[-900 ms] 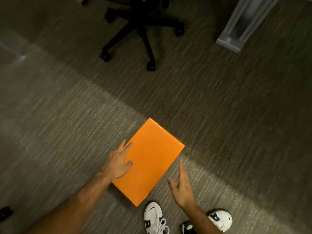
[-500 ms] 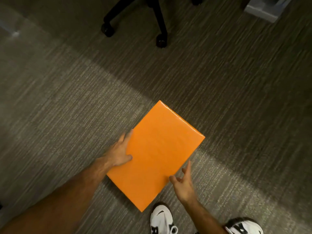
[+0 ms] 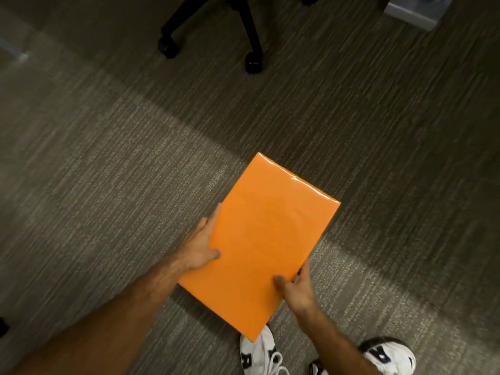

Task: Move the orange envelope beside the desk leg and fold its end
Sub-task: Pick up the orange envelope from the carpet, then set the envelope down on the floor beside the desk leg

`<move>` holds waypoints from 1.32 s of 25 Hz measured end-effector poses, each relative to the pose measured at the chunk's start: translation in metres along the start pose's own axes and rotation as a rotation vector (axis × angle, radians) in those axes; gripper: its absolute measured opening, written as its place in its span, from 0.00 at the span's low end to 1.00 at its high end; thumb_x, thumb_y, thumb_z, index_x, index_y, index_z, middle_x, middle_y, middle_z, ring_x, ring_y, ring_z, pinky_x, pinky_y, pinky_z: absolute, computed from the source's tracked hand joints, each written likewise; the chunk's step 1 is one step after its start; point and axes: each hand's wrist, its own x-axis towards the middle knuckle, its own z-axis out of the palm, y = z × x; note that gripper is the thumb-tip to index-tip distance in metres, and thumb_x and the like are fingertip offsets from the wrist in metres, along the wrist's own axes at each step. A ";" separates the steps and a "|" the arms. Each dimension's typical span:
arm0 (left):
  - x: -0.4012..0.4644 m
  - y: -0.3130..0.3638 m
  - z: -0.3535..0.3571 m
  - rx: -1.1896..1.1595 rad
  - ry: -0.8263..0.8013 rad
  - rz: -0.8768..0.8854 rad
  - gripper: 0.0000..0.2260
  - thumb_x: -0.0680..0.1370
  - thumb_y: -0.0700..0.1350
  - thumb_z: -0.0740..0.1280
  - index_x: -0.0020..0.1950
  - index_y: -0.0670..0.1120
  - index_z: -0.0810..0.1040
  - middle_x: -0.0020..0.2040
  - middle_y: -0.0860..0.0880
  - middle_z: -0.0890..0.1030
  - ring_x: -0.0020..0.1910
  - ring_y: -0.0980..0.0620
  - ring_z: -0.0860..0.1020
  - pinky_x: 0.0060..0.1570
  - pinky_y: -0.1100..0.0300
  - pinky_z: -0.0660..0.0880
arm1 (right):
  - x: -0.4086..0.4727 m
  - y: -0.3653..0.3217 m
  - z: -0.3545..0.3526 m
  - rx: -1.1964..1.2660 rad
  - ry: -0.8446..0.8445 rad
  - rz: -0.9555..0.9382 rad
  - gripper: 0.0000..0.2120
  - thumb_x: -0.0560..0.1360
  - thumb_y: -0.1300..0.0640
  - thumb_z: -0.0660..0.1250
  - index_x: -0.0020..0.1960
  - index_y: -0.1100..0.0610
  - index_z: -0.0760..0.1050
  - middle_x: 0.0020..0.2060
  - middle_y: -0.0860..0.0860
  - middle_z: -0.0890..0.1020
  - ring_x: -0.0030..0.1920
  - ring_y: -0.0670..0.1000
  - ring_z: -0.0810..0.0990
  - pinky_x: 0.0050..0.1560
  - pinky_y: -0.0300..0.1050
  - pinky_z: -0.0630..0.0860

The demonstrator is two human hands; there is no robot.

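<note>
The orange envelope point(image 3: 263, 242) is a flat, glossy rectangle held above the grey carpet, its long axis slanting from lower left to upper right. My left hand point(image 3: 201, 246) grips its left long edge, thumb on top and fingers underneath. My right hand point(image 3: 296, 286) holds the right edge near the lower corner, thumb pressed on the top face. The pale desk leg foot point(image 3: 412, 10) shows at the top right corner, far from the envelope.
A black office chair base point(image 3: 244, 28) with castors stands at the top centre. My white and black shoes point(image 3: 258, 355) are at the bottom, right under the envelope's near corner. Striped grey carpet point(image 3: 108, 185) covers the floor all around.
The envelope has come up off the carpet and shifted right. My right hand, apart from it before, now grips its right edge. My left hand slid from on top to the left edge.
</note>
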 end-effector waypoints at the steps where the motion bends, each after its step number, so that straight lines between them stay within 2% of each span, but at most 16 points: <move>1: -0.006 0.013 0.002 -0.028 0.009 0.009 0.57 0.74 0.42 0.76 0.71 0.76 0.30 0.80 0.52 0.53 0.73 0.44 0.67 0.64 0.42 0.73 | -0.005 -0.010 -0.012 -0.015 0.018 -0.025 0.45 0.78 0.62 0.70 0.81 0.40 0.46 0.69 0.46 0.70 0.64 0.52 0.74 0.70 0.66 0.71; 5: -0.027 0.080 -0.001 -0.112 0.045 0.068 0.58 0.73 0.43 0.77 0.71 0.77 0.31 0.78 0.52 0.56 0.72 0.45 0.68 0.64 0.41 0.72 | -0.031 -0.068 -0.074 -0.098 0.095 -0.094 0.46 0.79 0.63 0.69 0.82 0.43 0.42 0.78 0.49 0.65 0.73 0.58 0.70 0.71 0.67 0.69; 10: -0.047 0.202 -0.030 -0.170 0.100 0.173 0.57 0.71 0.45 0.79 0.72 0.77 0.34 0.68 0.57 0.61 0.67 0.45 0.71 0.62 0.41 0.74 | -0.064 -0.158 -0.165 -0.164 0.176 -0.178 0.47 0.79 0.61 0.69 0.82 0.46 0.39 0.80 0.52 0.63 0.75 0.59 0.68 0.72 0.65 0.68; 14: -0.051 0.315 -0.057 -0.127 0.122 0.261 0.57 0.70 0.48 0.79 0.73 0.76 0.34 0.64 0.60 0.61 0.63 0.47 0.73 0.61 0.45 0.74 | -0.082 -0.234 -0.241 -0.123 0.236 -0.218 0.46 0.78 0.61 0.71 0.83 0.46 0.44 0.78 0.52 0.66 0.73 0.58 0.70 0.71 0.65 0.70; 19: -0.042 0.434 -0.077 -0.027 0.151 0.349 0.56 0.71 0.53 0.78 0.75 0.71 0.33 0.70 0.54 0.63 0.62 0.42 0.75 0.56 0.45 0.74 | -0.091 -0.307 -0.324 -0.109 0.320 -0.228 0.35 0.76 0.64 0.72 0.78 0.53 0.59 0.70 0.57 0.75 0.65 0.59 0.77 0.66 0.63 0.74; 22: -0.018 0.494 -0.084 0.000 0.182 0.421 0.57 0.71 0.53 0.79 0.78 0.66 0.34 0.76 0.50 0.60 0.67 0.39 0.72 0.61 0.42 0.74 | -0.087 -0.344 -0.364 -0.082 0.349 -0.246 0.38 0.75 0.67 0.72 0.79 0.54 0.58 0.69 0.58 0.75 0.63 0.58 0.77 0.62 0.58 0.77; 26: 0.044 0.544 -0.078 0.029 0.203 0.490 0.57 0.68 0.52 0.80 0.81 0.58 0.40 0.78 0.43 0.61 0.72 0.40 0.69 0.68 0.49 0.70 | -0.056 -0.372 -0.403 0.000 0.433 -0.314 0.36 0.76 0.68 0.71 0.79 0.54 0.59 0.71 0.58 0.74 0.66 0.60 0.76 0.64 0.62 0.77; 28: 0.083 0.554 -0.063 0.004 0.169 0.525 0.54 0.70 0.52 0.78 0.81 0.58 0.41 0.78 0.43 0.60 0.74 0.42 0.66 0.70 0.51 0.66 | -0.023 -0.376 -0.417 0.082 0.469 -0.358 0.34 0.78 0.65 0.70 0.79 0.54 0.60 0.70 0.58 0.74 0.61 0.56 0.78 0.55 0.50 0.82; 30: 0.118 0.563 -0.051 -0.031 0.133 0.561 0.51 0.73 0.53 0.76 0.81 0.59 0.41 0.75 0.44 0.62 0.69 0.46 0.69 0.68 0.48 0.68 | 0.017 -0.383 -0.428 0.131 0.521 -0.385 0.33 0.78 0.67 0.69 0.78 0.55 0.61 0.66 0.59 0.75 0.51 0.51 0.79 0.38 0.35 0.81; 31: 0.137 0.567 -0.045 -0.069 0.121 0.584 0.50 0.73 0.53 0.75 0.81 0.59 0.41 0.72 0.45 0.65 0.63 0.51 0.71 0.64 0.48 0.72 | 0.039 -0.386 -0.433 0.154 0.543 -0.371 0.33 0.77 0.68 0.70 0.78 0.56 0.61 0.65 0.59 0.75 0.49 0.51 0.78 0.34 0.34 0.79; 32: 0.153 0.570 -0.039 -0.108 0.104 0.606 0.48 0.74 0.52 0.75 0.81 0.59 0.43 0.70 0.46 0.66 0.59 0.56 0.70 0.61 0.54 0.72 | 0.060 -0.385 -0.439 0.172 0.559 -0.353 0.35 0.76 0.70 0.70 0.77 0.56 0.61 0.64 0.59 0.75 0.48 0.53 0.77 0.34 0.36 0.78; 33: 0.169 0.571 -0.031 -0.131 0.109 0.622 0.48 0.74 0.50 0.75 0.82 0.57 0.44 0.72 0.46 0.66 0.59 0.59 0.68 0.62 0.63 0.68 | 0.082 -0.382 -0.443 0.192 0.572 -0.351 0.36 0.75 0.73 0.70 0.77 0.57 0.60 0.63 0.58 0.74 0.47 0.53 0.77 0.35 0.39 0.77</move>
